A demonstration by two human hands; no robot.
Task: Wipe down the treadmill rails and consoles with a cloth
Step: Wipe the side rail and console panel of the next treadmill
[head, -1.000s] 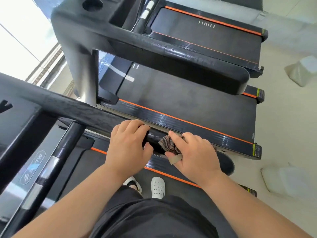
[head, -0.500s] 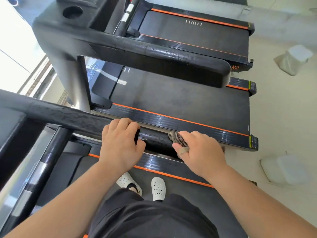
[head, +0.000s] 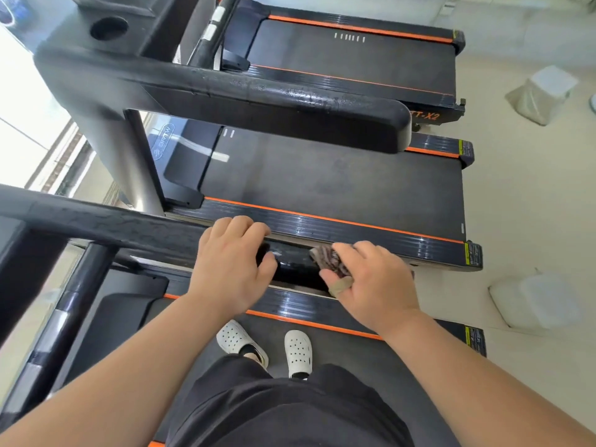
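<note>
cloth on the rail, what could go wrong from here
1. The cloth is bunched small under the right hand, so it may wipe only a narrow strip of the rail.
2. The left hand grips the rail right beside the cloth, so the patch it covers could be missed.
3. The thumb wrap on the right hand sits next to the cloth and might snag or get damp.

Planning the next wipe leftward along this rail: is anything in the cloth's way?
Yes. The left hand grips the rail just ahead of the cloth, which the right hand holds. Beyond it the rail looks bare.
</note>
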